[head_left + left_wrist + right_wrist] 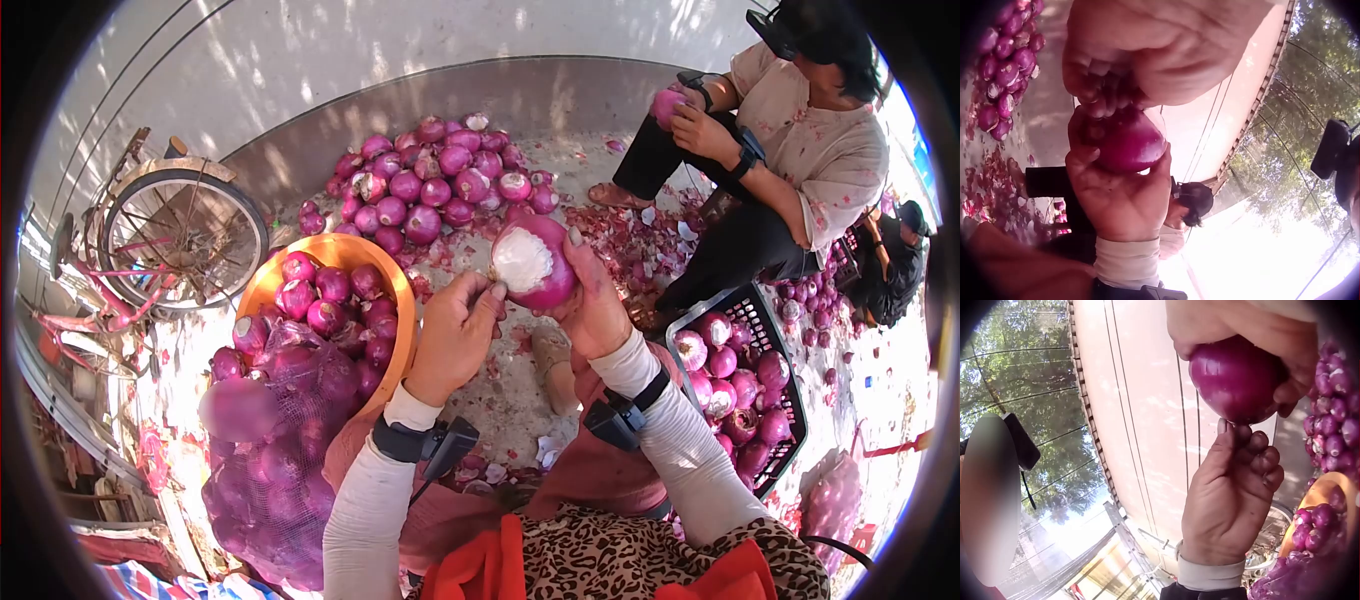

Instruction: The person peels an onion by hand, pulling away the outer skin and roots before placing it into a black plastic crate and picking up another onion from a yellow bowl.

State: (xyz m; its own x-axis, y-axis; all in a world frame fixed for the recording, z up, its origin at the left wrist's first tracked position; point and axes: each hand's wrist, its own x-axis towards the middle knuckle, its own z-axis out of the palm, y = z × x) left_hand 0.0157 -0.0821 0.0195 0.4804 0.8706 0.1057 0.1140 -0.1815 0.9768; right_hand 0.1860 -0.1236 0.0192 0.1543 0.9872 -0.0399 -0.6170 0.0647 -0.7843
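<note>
A large red onion (556, 278) is up in front of the body, with a bare white patch on its near left side. My right hand (597, 312) holds it from the right, palm and fingers around the bulb. At the onion's left end, thumb and forefinger of my left hand (455, 338) pinch its edge. The right wrist view shows those fingertips right at the end of the glossy purple bulb (1235, 378), the other fingers curled. In the left wrist view the onion (1132, 144) sits in the right palm, partly covered by the left fingers.
An orange tub (405, 345) of onions and a purple mesh bag (265, 490) stand at left. Beyond lies an onion heap (440, 180). A black crate (798, 420) of onions is at right, near a seated person (800, 150). A bicycle (180, 235) leans far left.
</note>
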